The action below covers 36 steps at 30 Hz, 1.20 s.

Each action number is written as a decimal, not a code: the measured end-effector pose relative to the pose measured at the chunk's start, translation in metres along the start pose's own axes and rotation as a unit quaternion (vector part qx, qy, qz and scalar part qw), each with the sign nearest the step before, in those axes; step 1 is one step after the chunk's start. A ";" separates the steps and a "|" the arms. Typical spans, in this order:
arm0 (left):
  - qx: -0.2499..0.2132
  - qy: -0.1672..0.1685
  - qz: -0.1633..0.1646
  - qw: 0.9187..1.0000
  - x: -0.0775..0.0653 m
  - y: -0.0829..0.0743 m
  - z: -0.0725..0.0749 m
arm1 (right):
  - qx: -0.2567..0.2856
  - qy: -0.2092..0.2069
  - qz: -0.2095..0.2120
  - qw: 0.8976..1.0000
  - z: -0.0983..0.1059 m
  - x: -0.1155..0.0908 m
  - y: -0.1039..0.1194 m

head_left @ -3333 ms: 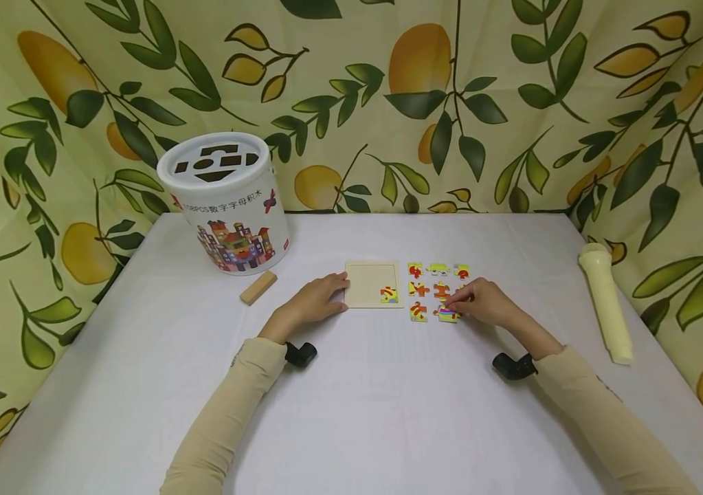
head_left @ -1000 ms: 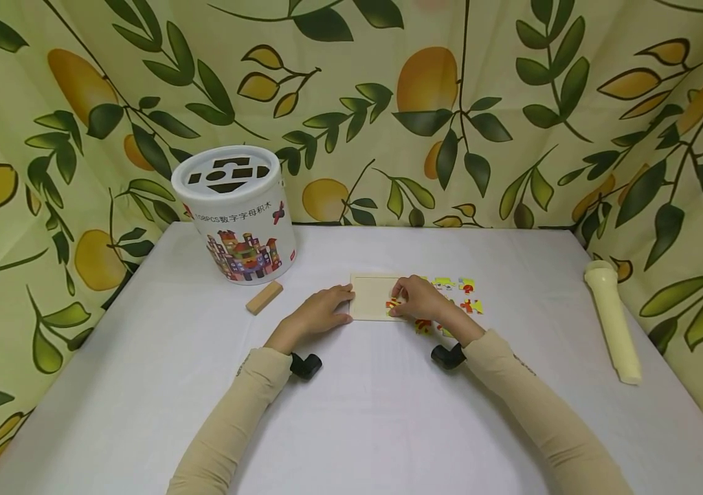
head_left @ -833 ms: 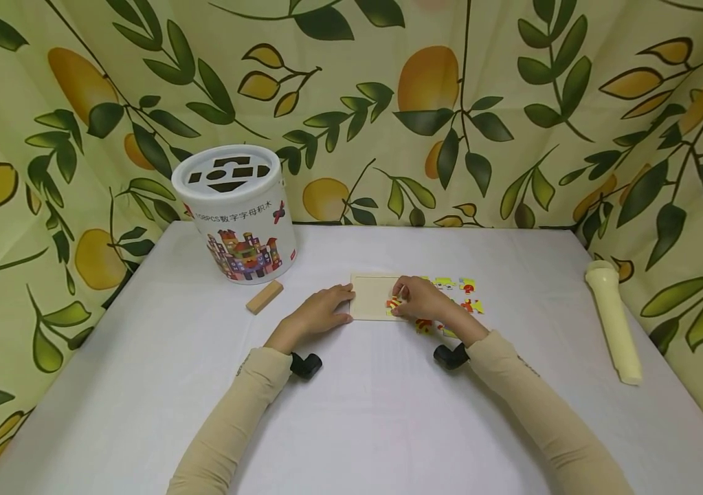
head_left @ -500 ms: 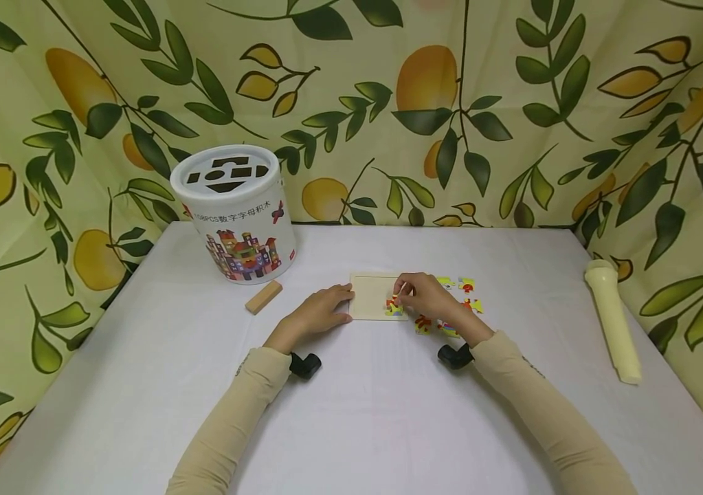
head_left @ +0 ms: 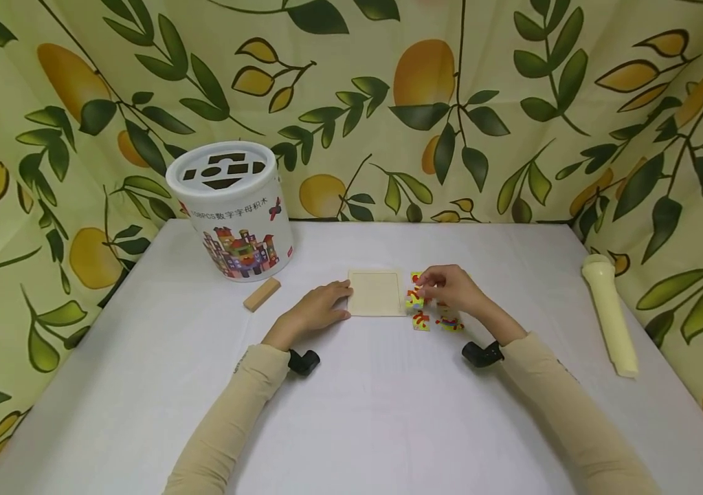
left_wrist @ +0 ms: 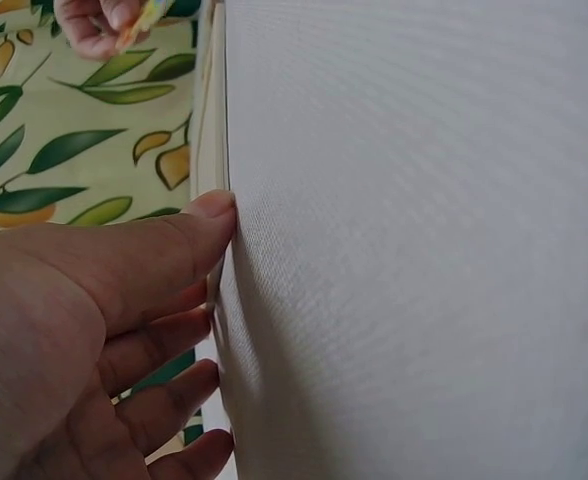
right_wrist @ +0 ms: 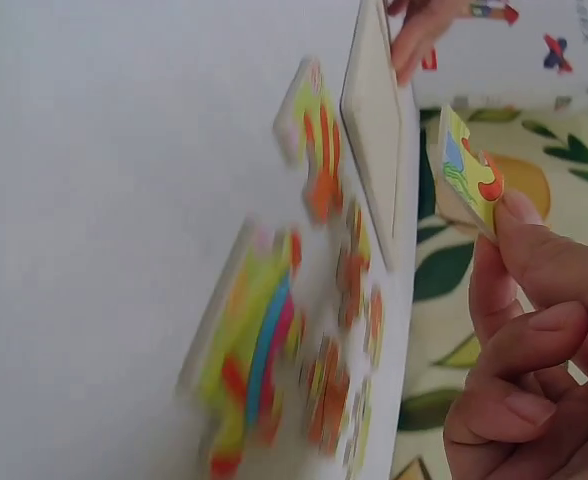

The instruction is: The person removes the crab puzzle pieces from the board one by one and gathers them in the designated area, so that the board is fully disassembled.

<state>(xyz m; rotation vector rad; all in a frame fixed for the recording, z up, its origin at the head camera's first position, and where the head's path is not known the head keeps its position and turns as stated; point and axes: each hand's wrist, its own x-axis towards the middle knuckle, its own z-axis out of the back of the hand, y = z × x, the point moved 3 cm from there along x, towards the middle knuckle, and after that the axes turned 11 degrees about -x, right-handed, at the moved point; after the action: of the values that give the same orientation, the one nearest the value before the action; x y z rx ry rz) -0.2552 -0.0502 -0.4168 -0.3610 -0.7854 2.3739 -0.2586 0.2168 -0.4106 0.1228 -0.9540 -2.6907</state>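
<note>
My left hand (head_left: 317, 306) rests at the left side of a square wooden puzzle tray (head_left: 374, 294), thumb and fingertips along its edge. The tray's inside is bare. Between thumb and forefinger, my right hand (head_left: 453, 287) pinches a puzzle piece (right_wrist: 464, 165), yellow-green with red and blue, raised above the table just right of the tray. Several loose puzzle pieces (head_left: 421, 321) lie in rows beneath and around the right hand, which partly hides them. In the right wrist view, a striped rainbow piece (right_wrist: 264, 340) lies nearest the camera, blurred.
A white block bucket (head_left: 233, 213) with shaped holes in its lid stands at the back left. A wooden block (head_left: 262, 294) lies before it. At the right lies a cream microphone-shaped object (head_left: 611, 316). A fruit-patterned curtain (head_left: 339, 110) hangs behind the table.
The right hand moved from the loose pieces to the tray, took the piece out of its lower right corner and carried it rightward. The left hand stays at the tray's edge.
</note>
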 end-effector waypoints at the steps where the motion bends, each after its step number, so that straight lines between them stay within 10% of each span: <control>1: 0.000 0.000 0.000 1.000 0.000 -0.001 0.001 | 0.003 -0.001 -0.009 1.000 0.004 -0.003 -0.005; 18: 0.000 0.008 0.006 1.000 -0.002 -0.001 0.002 | -0.031 0.062 -0.100 0.993 0.045 -0.061 -0.068; 36: 0.003 0.005 -0.008 1.000 -0.002 0.001 0.000 | -0.100 0.061 -0.090 0.989 0.049 -0.067 -0.062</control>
<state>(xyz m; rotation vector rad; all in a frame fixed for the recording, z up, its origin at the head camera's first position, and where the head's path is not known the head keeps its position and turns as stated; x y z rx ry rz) -0.2545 -0.0519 -0.4175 -0.3621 -0.7734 2.3571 -0.2173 0.3120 -0.4129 0.3425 -0.6620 -2.8854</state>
